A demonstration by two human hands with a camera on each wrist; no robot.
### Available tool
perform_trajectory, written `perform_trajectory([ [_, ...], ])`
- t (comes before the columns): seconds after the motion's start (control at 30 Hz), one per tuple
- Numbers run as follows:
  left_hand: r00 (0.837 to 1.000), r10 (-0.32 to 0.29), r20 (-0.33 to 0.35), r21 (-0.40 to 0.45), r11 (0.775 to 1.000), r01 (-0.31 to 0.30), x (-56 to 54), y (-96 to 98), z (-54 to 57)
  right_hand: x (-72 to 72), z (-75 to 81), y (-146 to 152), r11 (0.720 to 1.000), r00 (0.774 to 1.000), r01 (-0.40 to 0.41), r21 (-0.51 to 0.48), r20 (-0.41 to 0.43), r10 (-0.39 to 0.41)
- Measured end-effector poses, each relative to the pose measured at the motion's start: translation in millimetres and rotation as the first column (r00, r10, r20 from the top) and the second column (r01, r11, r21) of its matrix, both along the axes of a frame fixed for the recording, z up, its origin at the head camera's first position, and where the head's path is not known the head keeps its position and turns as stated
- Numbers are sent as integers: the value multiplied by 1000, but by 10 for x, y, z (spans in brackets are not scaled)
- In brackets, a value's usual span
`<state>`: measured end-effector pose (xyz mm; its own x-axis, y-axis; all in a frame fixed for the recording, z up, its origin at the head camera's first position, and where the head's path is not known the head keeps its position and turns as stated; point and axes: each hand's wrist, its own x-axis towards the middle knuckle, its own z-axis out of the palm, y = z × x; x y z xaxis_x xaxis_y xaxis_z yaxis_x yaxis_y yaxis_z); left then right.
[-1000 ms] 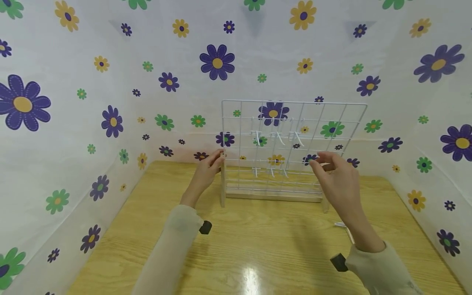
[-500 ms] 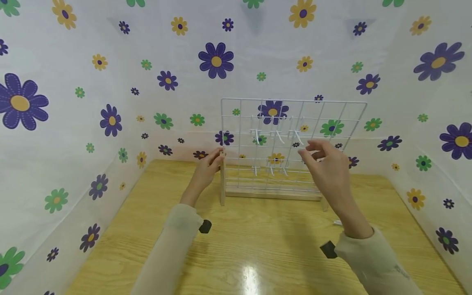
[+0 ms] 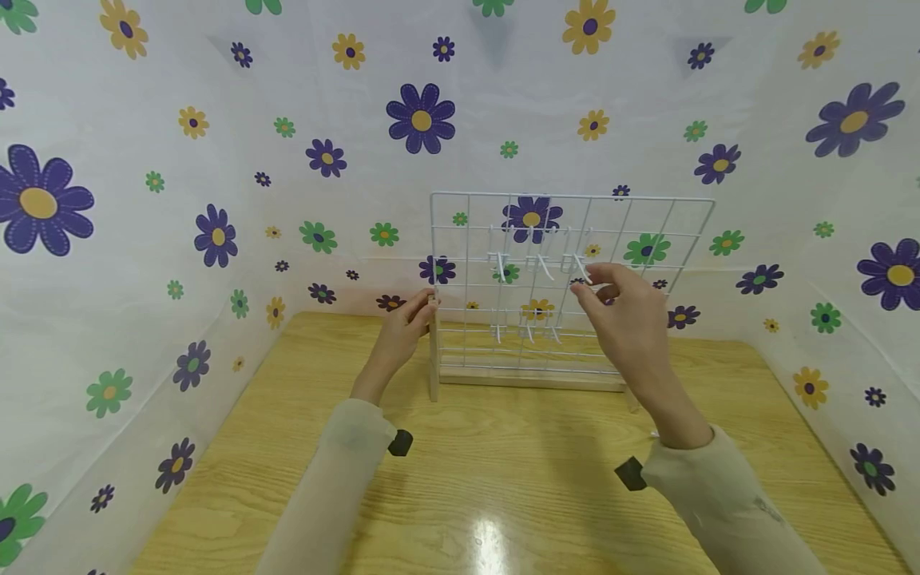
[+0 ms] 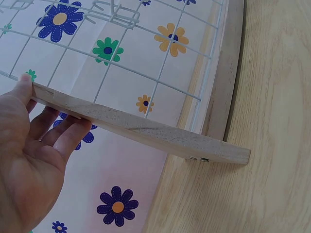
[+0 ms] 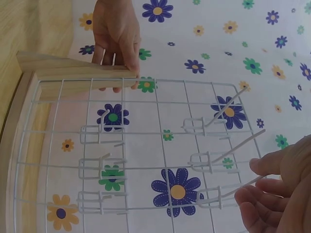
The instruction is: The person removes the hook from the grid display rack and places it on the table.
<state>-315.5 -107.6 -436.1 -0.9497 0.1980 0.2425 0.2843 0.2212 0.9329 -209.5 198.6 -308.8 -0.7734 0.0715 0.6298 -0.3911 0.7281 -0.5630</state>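
Rack [image 3: 532, 378] holds six hooks [image 3: 544, 267], one tip between right-hand fingers [image 5: 265, 200].

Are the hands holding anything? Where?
The left hand holds the wooden post by its upper end. The right hand is at the tip of an upper hook; whether it grips is unclear.

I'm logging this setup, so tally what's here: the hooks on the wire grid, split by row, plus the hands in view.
Upper-row hooks: 3
Lower-row hooks: 3
Hands: 2 (left hand, right hand)
Total: 8
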Motion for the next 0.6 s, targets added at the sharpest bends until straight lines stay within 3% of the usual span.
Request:
perform_trajectory([
  [0.2, 1000, -3, 4, 13, 1000, 3, 4, 5, 7, -45, 5, -18, 999, 998, 35, 29, -60, -33],
  [0.6, 1000, 8, 7, 6, 1000, -8, 8, 6, 5, -67, 26, 31, 999, 984, 34, -38, -174, -40],
])
